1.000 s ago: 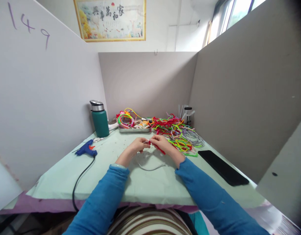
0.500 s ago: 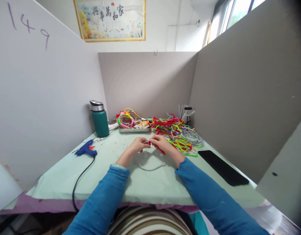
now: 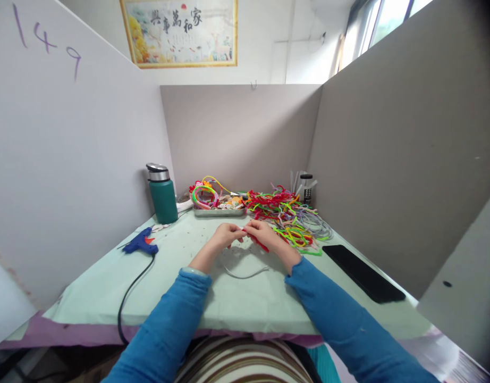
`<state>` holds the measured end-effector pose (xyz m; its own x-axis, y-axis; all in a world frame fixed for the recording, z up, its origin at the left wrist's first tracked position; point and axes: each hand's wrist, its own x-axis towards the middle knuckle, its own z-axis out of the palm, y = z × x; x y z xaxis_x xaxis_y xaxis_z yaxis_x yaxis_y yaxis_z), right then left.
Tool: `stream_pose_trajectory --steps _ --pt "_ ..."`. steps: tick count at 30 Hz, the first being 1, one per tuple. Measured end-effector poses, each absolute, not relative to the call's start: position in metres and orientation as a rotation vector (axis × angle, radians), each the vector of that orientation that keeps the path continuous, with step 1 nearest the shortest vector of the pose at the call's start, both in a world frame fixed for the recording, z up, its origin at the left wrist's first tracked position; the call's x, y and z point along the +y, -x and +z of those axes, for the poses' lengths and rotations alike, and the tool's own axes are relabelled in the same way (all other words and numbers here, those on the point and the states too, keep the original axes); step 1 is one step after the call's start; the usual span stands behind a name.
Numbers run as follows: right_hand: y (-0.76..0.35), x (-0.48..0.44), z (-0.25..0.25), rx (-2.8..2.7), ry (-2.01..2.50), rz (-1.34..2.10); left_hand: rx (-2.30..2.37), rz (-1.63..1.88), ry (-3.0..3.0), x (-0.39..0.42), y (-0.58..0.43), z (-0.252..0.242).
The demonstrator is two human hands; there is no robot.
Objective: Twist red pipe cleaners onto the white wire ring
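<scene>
My left hand and my right hand meet over the middle of the table, fingers pinched together on a red pipe cleaner that runs down under my right palm. A thin white pipe cleaner trails in a loop on the pale green table cover just below both hands; its upper end goes up toward my fingers. Both arms wear blue sleeves.
A heap of coloured pipe cleaners lies behind my right hand. A metal tray with craft bits stands at the back, a green flask to its left. A blue glue gun with black cord lies left; a black phone lies right.
Almost nothing has moved. My fingers shift slightly on the red pipe cleaner; hands and arms stay in place.
</scene>
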<state>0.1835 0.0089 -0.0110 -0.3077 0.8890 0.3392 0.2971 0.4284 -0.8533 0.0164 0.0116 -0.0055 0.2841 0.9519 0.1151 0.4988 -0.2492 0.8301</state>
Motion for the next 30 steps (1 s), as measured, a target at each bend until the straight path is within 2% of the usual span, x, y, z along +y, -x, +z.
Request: stream_pose_trajectory --steps 30 --pt "-0.1833 0.0080 -0.0114 -1.818 1.015 0.886 1.248 0.831 -1.779 0.0093 -0.0162 -0.0019"
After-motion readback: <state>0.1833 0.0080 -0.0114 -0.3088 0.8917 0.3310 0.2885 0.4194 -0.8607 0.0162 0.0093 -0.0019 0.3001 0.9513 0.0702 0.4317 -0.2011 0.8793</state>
